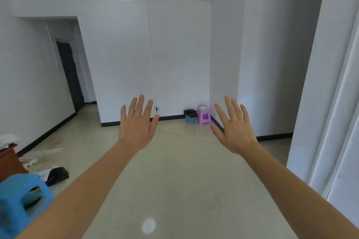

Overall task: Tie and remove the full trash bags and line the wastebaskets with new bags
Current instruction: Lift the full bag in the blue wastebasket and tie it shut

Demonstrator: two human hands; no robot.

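Left hand (136,126) and right hand (234,128) raised side by side, fingers spread wide, holding nothing, with blue wastebasket (190,117) lined by black trash bag (189,112) far off against wall beside purple stool (203,115).

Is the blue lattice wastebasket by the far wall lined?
Lined: a black bag folds over the blue lattice wastebasket rim.

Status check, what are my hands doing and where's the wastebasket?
Left hand and right hand open, empty, raised. Blue wastebasket with black bag at far wall, beside purple stool. Bare floor between.
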